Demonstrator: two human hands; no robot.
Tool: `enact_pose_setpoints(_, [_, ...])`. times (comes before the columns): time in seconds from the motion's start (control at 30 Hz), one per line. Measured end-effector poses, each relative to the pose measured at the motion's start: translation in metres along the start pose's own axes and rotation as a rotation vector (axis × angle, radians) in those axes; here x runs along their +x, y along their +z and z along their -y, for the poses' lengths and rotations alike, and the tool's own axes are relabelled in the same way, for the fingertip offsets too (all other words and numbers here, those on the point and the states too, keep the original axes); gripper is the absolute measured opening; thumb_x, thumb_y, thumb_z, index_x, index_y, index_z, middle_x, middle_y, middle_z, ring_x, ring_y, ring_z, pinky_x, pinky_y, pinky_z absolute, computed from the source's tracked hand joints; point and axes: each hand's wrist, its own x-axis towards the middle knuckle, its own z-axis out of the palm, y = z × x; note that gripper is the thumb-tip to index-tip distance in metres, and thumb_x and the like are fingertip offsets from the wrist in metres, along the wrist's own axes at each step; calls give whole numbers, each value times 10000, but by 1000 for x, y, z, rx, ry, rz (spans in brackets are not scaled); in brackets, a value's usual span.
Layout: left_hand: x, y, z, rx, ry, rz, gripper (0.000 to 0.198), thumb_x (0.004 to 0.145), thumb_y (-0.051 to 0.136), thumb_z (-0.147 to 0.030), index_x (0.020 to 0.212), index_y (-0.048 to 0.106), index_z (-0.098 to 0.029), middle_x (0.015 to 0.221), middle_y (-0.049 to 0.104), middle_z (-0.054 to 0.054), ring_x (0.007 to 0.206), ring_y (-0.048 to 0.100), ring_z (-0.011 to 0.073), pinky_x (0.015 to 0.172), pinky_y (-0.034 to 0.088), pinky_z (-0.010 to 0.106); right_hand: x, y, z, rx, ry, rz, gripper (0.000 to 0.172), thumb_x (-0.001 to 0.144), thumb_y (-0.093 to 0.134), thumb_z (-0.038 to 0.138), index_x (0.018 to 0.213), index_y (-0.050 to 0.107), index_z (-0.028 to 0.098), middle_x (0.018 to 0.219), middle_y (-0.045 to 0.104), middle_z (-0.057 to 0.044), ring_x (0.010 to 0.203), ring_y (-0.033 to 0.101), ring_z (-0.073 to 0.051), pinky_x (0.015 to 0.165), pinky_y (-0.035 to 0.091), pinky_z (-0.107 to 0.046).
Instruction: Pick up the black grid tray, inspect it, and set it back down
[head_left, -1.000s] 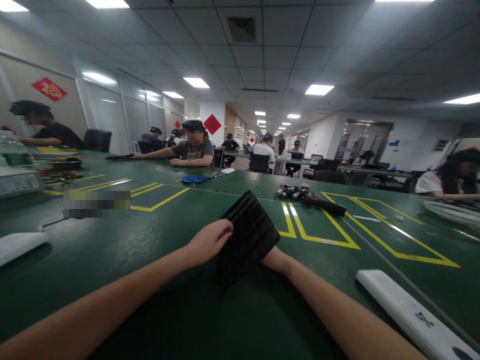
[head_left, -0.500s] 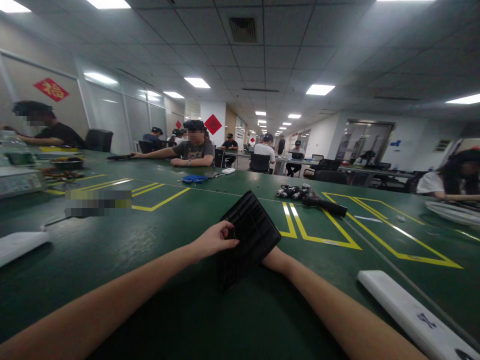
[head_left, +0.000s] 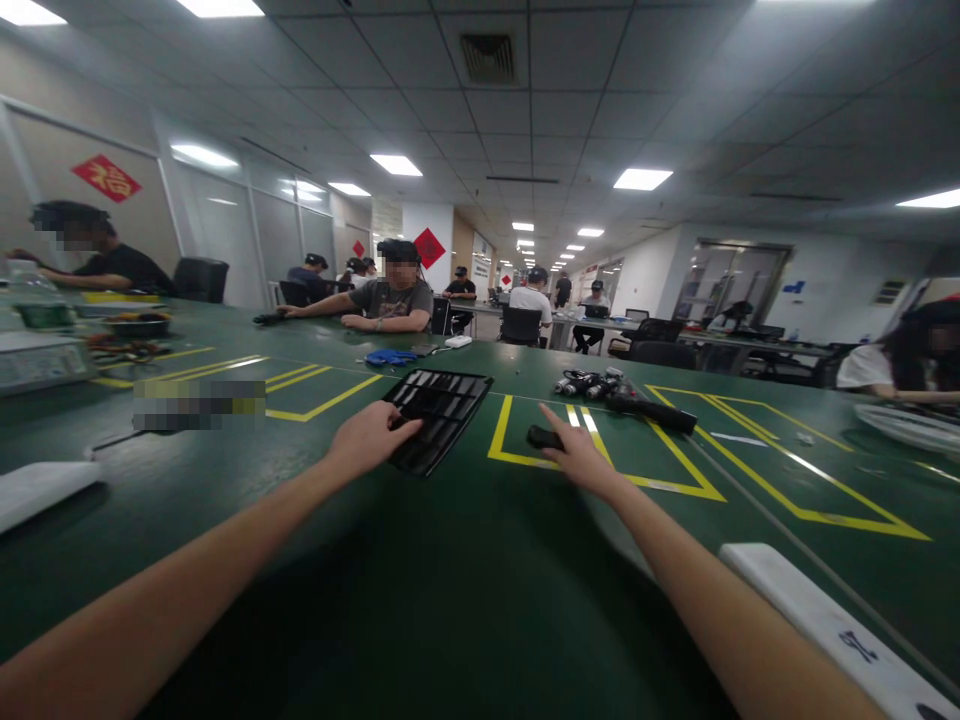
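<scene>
My left hand [head_left: 369, 438] grips the near left edge of a black compartment tray [head_left: 446, 410], thumb on its gridded face. The tray is tilted just over the green table, and I cannot tell whether its far edge touches. To its right, my right hand [head_left: 583, 455] holds a small, dark, rounded object [head_left: 543, 438] between thumb and curled fingers, with the index finger stretched forward. What kind of object it is does not show. Yellow tape lines [head_left: 501, 425] run on the tabletop around my right hand.
Beyond my right hand lie a bundle of black cables with metal connectors [head_left: 589, 384] and a black handle-like piece [head_left: 651, 410]. A blue item [head_left: 390, 357] lies farther back. A white numbered bar [head_left: 832, 620] sits at front right. A person [head_left: 394, 295] sits across the table.
The tray has swung from raised and steep to lower and flatter, left of before. My right hand has come out from behind it and moved right, with a small dark object now showing.
</scene>
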Motion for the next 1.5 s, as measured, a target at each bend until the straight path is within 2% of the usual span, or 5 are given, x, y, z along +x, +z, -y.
enact_pose_setpoints(0.43, [17, 4, 54, 190, -175, 24, 400, 750, 416, -416, 791, 617, -73, 894, 593, 245, 897, 543, 356, 765, 407, 430, -14, -11, -57, -433, 470, -15, 529, 798, 391, 367, 1289, 351, 173, 1242, 475, -146, 1118, 406, -338, 871, 329, -484])
enact_pose_setpoints(0.63, [1, 17, 8, -1, 243, -150, 424, 688, 293, -27, 989, 583, -98, 993, 583, 141, 982, 514, 222, 911, 365, 350, -5, -4, -17, -354, 299, -113, 518, 821, 365, 322, 1301, 338, 129, 1343, 371, -137, 1257, 230, -322, 980, 218, -518])
enact_pose_setpoints(0.97, [-28, 59, -31, -190, 484, 268, 432, 754, 316, -44, 1083, 569, -164, 1211, 539, 72, 1147, 452, 155, 1010, 297, 316, -19, 45, 45, -19, -130, 192, 489, 858, 290, 470, 1260, 418, 224, 1369, 372, -84, 1274, 265, -291, 1013, 169, -543])
enact_pose_setpoints(1.17, [-50, 35, -49, -210, 564, 124, 366, 840, 391, -288, 1171, 509, -187, 1345, 402, 70, 1275, 272, 197, 1062, 160, 402, -8, 13, 22, -142, -5, 90, 508, 856, 296, 451, 1280, 395, 188, 1383, 343, -101, 1280, 242, -301, 1011, 191, -518])
enact_pose_setpoints(1.5, [-97, 17, -83, -314, 719, 499, 405, 841, 408, -367, 1211, 481, -221, 1322, 431, 66, 1214, 362, 226, 1006, 270, 394, -19, -1, -59, -450, 414, -5, 414, 826, 339, 370, 1144, 495, 157, 1125, 545, -150, 1060, 450, -328, 836, 362, -484])
